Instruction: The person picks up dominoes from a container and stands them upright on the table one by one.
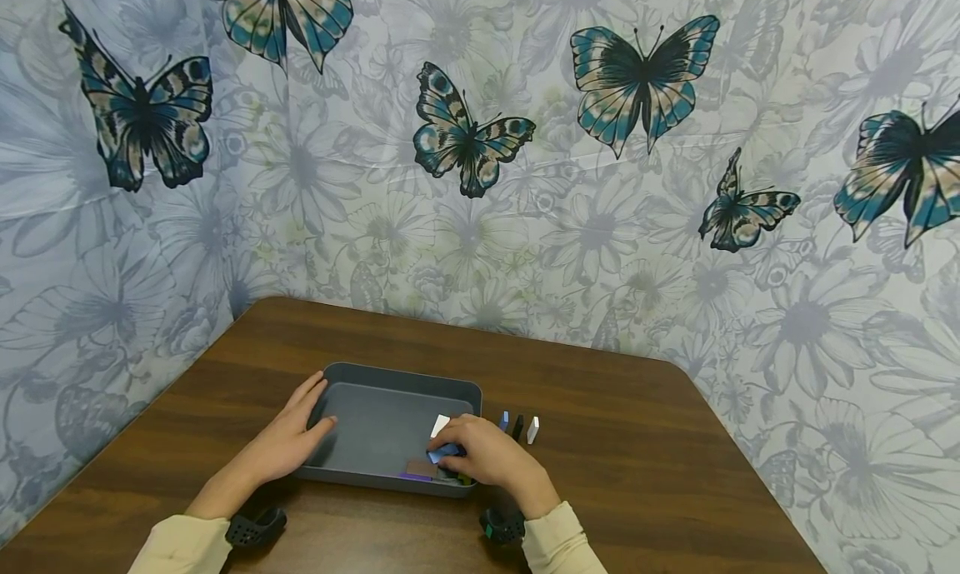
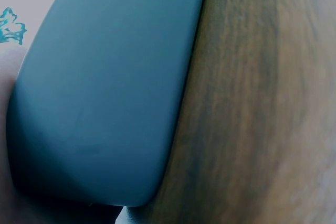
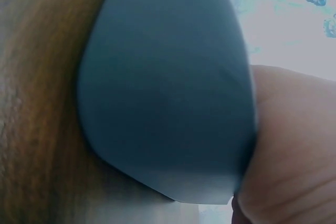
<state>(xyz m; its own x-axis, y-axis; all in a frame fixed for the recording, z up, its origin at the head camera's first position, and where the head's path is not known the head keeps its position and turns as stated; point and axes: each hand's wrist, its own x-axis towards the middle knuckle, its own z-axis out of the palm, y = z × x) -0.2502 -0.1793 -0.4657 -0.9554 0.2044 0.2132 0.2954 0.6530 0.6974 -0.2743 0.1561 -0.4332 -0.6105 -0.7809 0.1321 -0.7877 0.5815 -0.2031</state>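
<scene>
A grey rectangular tray lies on the table. My left hand rests at its left side, fingers straight along the rim and thumb over the inside. Over the tray's right front corner, my right hand pinches a small blue block between thumb and fingers. Close to that hand inside the tray lie a white piece, a brown piece and a purple piece. Other small pieces there are partly hidden by the hand. Both wrist views mostly show the tray's outer wall.
Just right of the tray, a blue piece, a black piece and a white piece stand in a row on the brown wooden table. Behind the table hangs a butterfly-patterned cloth.
</scene>
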